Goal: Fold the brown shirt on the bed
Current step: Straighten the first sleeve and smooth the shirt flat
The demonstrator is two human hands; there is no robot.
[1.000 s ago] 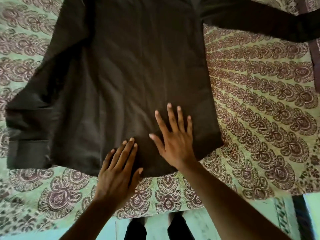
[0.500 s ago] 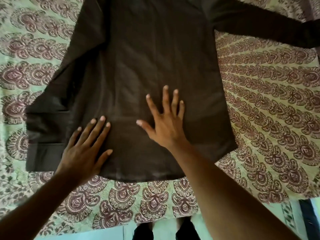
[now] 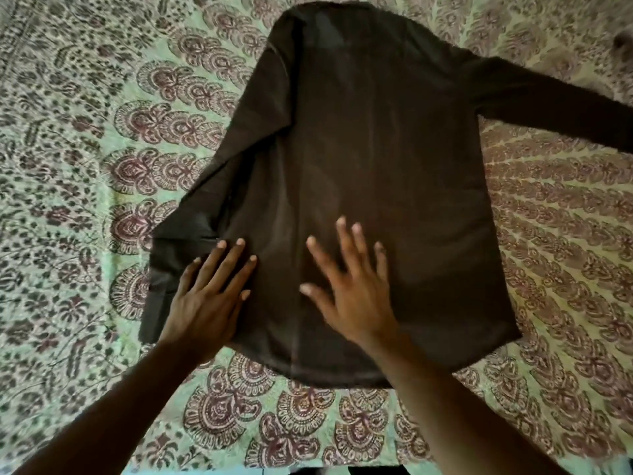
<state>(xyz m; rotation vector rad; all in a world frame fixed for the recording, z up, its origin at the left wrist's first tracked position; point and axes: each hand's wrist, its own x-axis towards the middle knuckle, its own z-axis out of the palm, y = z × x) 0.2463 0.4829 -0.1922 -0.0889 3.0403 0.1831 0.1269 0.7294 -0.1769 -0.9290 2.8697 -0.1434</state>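
The brown shirt (image 3: 370, 159) lies flat and back-up on the bed, hem toward me. Its left sleeve (image 3: 191, 241) hangs down along the body's left edge. The right sleeve (image 3: 555, 108) stretches out to the right and leaves the frame. My left hand (image 3: 209, 296) rests palm-down with fingers spread on the shirt's lower left, where the sleeve meets the body. Flat on the lower middle of the shirt is my right hand (image 3: 349, 289), fingers apart and slightly blurred. Neither hand grips any cloth.
A green bedsheet (image 3: 85, 166) with a dark red paisley print covers the whole bed around the shirt. The bed's near edge (image 3: 308, 469) runs along the bottom of the frame, with the floor just showing below it.
Both hands have slid up and left over the shirt from the hem. My view has pulled back, so the collar end and more of the bed now show.
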